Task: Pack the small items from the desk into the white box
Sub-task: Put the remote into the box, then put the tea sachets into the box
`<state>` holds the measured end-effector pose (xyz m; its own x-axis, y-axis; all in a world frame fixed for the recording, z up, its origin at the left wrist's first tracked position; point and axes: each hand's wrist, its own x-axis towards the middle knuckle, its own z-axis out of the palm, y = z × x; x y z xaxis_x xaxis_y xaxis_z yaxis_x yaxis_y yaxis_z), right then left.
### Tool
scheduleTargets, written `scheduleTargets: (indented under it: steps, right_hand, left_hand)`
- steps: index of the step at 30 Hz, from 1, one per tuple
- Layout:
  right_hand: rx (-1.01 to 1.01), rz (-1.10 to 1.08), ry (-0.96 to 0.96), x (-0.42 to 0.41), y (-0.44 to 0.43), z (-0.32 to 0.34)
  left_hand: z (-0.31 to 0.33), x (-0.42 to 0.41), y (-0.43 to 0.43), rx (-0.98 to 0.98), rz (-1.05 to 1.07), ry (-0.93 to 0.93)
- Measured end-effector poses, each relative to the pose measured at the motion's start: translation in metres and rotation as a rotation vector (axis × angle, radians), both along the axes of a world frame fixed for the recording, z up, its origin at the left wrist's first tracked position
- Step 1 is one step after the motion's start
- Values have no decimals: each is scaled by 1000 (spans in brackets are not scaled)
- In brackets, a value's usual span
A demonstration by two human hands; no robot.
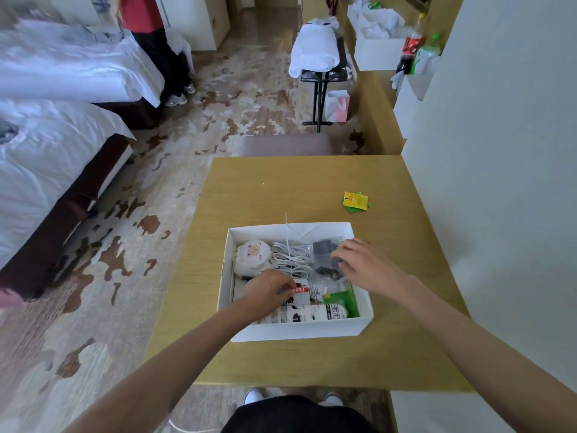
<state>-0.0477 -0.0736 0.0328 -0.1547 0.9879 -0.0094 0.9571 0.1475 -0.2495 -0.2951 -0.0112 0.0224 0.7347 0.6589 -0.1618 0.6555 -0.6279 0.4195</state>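
Note:
The white box (312, 331) sits on the wooden desk (281, 189), holding a round sheep-face pouch (252, 257), coiled white cables (292, 259), a black item in clear plastic (324, 257), a green packet (345, 300) and a white tube (312, 313). My left hand (270, 290) is inside the box, fingers pinched on a small red-and-white item (301, 290). My right hand (363, 264) rests over the box's right side, fingers touching the bagged black item. Yellow and green tags (355, 201) lie on the desk beyond the box.
A padded stool (287, 145) stands at the desk's far edge. Two beds (46, 151) with white covers are at the left, where a person's legs (165, 57) stand. A folding rack (321, 67), white boxes and bottles (409, 54) are along the right wall.

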Motion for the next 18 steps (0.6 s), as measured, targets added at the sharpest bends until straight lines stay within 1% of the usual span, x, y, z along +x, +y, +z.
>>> scheduleTargets:
  steps: [3,4,6,9,11,13,15,18]
  right_hand:
    - [7,-38,96,11,2,5]
    - [14,-57,142,16,4,7]
    - [32,-108,264,27,9,12]
    - [31,-226,478,47,22,16]
    - [46,-321,569,62,35,15]
    - [76,-430,604,76,49,10]
    - [57,-547,636,91,65,0]
    - [-26,-694,636,109,91,-20]
  left_hand:
    - [3,8,3,138,-19,130]
    - [5,10,5,161,-19,161]
    - [13,16,11,157,19,165]
    - [33,30,25,170,76,82]
    - [46,47,40,174,99,-1]
    - [56,68,61,138,135,-108]
    - [59,93,88,86,140,-185]
    - [54,135,130,-14,153,-200]
